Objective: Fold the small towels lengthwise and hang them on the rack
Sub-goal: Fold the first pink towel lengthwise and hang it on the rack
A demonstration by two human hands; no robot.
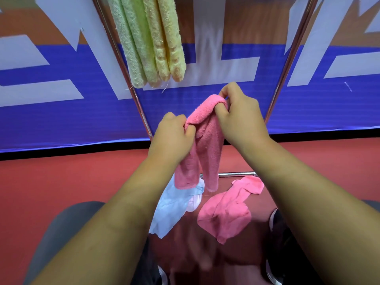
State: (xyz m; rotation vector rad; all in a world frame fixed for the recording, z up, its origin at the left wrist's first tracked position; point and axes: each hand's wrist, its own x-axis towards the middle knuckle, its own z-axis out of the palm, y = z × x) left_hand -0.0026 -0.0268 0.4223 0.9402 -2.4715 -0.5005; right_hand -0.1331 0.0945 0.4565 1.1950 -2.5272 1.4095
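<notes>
Clearly, the pink towel point(207, 140) is a light and soft thing. It is held in the air in front of the rack point(123, 64), between the two hands, and its two ends hang down limp toward the floor point(61, 182). The left hand point(172, 136) pinches one part of the upper edge with curled fingers, and the right hand point(240, 118) grips the other part a little higher, with cloth bunched inside the fingers. The terry cloth looks fluffy and not slippery, so I judge that a light pinch is enough to hold it, and nothing in it can break. The difficulty is that it has no stiffness at all: it sags and twists wherever it is not held. The fold will probably come out straight only if the hands take it at two corners of one edge and pull it gently flat before bringing the long sides together. For hanging, it seems best to hold the folded strip near its middle and lay it over the rail, which is out of view at the top. It would go beside the green and yellow towels point(148, 42) that hang there folded, so that the two halves balance. A light blue towel point(170, 210) and another pink towel point(226, 214) lie crumpled on the floor near the foot of the rack.
</notes>
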